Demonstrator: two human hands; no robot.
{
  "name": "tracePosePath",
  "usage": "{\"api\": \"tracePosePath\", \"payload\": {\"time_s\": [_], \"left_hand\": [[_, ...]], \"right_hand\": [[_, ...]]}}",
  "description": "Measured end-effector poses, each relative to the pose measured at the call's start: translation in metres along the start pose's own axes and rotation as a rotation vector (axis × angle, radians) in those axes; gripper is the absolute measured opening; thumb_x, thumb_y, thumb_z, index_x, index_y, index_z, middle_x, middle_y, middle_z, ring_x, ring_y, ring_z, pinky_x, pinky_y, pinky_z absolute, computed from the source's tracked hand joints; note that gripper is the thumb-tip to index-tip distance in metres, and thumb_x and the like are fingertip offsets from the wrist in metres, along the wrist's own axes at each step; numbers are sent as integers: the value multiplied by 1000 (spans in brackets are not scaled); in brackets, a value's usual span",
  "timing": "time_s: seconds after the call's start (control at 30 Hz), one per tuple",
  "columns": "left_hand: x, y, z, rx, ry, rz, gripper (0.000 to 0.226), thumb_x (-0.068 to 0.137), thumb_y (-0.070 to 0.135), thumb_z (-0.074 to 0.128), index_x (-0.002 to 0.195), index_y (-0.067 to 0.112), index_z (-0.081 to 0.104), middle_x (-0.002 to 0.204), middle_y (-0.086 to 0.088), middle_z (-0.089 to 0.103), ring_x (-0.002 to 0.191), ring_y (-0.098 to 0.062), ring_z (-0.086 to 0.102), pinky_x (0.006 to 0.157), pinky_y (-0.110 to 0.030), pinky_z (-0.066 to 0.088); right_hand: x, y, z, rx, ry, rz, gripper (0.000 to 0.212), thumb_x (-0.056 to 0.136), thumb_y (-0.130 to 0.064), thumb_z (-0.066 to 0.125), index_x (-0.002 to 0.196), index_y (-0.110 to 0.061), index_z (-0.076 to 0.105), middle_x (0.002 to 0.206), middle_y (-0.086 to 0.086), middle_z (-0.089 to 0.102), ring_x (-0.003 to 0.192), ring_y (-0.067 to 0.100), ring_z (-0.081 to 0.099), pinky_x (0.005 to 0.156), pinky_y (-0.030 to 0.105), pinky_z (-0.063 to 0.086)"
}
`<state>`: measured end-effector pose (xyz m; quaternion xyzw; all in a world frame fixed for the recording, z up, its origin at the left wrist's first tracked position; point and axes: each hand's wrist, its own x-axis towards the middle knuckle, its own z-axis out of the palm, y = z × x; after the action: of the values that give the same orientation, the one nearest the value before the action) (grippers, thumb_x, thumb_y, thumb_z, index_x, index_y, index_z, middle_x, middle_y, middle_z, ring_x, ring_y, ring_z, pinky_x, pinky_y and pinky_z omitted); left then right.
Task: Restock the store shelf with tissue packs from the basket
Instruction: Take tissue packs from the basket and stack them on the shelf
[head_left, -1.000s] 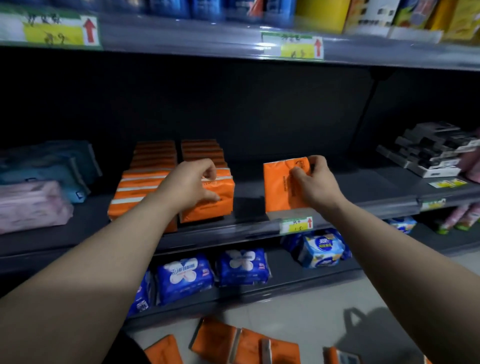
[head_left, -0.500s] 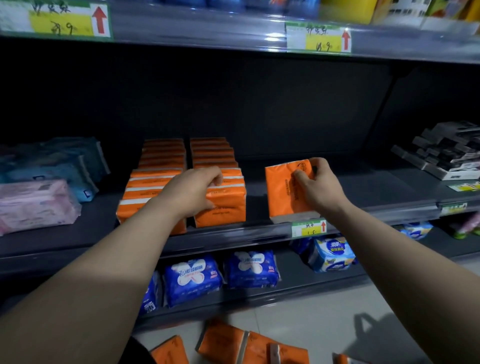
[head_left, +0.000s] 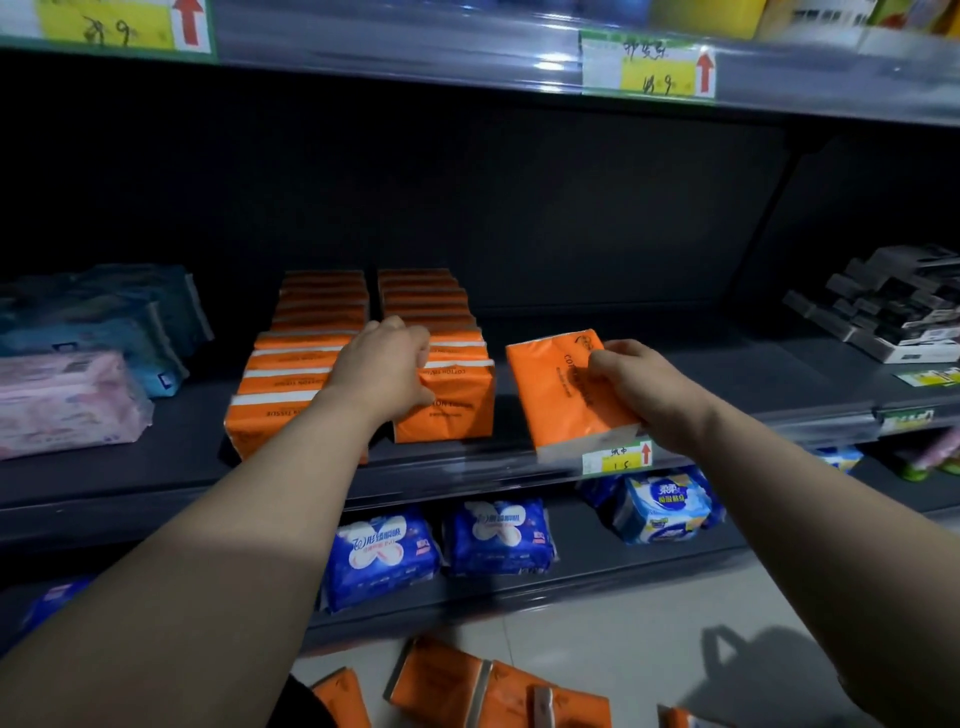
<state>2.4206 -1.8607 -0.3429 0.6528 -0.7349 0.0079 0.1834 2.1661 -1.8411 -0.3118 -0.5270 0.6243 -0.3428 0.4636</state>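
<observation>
Two rows of orange tissue packs stand on the dark middle shelf (head_left: 753, 395). My left hand (head_left: 387, 366) grips the top of the front pack (head_left: 457, 405) of the right-hand row. To its right, my right hand (head_left: 641, 387) holds a single orange tissue pack (head_left: 556, 392) by its right edge; the pack stands tilted at the shelf's front lip. More orange packs (head_left: 467, 686) lie below at the bottom edge of the view; the basket itself is not visible.
Pale blue and pink packs (head_left: 67, 395) fill the shelf's left end. Dark boxes (head_left: 893, 306) are stacked at the right. Blue packs (head_left: 384, 551) sit on the lower shelf. A price tag (head_left: 618, 457) hangs on the shelf lip.
My right hand has tilted the single orange pack and slid lower along its right edge. The left hand stays on the front pack of the right-hand row.
</observation>
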Motion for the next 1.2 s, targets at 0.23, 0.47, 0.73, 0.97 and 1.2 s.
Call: {"api": "tracePosePath", "payload": {"time_s": [0.23, 0.47, 0.73, 0.97, 1.2], "left_hand": [[-8, -15, -9, -255, -56, -27, 32, 73, 15, 78, 94, 28, 58, 104, 5, 48, 97, -14, 52, 79, -24, 43], [-19, -31, -20, -306, -23, -23, 47, 79, 16, 75, 122, 24, 58, 118, 1, 55, 109, -15, 55, 90, -27, 45], [-34, -54, -25, -170, 27, -142, 45, 84, 32, 66, 127, 21, 57, 128, -5, 56, 117, -24, 53, 97, -38, 45], [-37, -62, -26, -114, -14, -198, 43, 87, 39, 61, 126, 20, 57, 129, -8, 54, 114, -26, 55, 94, -40, 48], [-37, -59, -27, -81, -20, -217, 41, 88, 42, 58, 124, 22, 58, 129, -4, 53, 114, -24, 54, 91, -39, 48]], "right_hand": [[-7, 0, 1, 28, -141, -134, 29, 83, -5, 67, 112, -4, 61, 101, 16, 70, 83, 22, 69, 68, 31, 56], [-25, -14, 10, -114, -288, -269, 32, 77, 6, 67, 100, -16, 66, 89, 2, 71, 78, 14, 67, 60, 22, 53], [-7, -25, 83, -458, -255, -449, 33, 77, 0, 71, 105, -17, 68, 98, 1, 68, 88, 13, 64, 81, 28, 54], [26, -19, 117, -706, -69, -625, 34, 78, -6, 67, 107, -23, 69, 111, 0, 61, 105, 20, 57, 92, 35, 48], [35, -1, 126, -860, 17, -761, 40, 84, -13, 62, 120, -30, 64, 111, -2, 48, 110, 22, 40, 90, 25, 24]]}}
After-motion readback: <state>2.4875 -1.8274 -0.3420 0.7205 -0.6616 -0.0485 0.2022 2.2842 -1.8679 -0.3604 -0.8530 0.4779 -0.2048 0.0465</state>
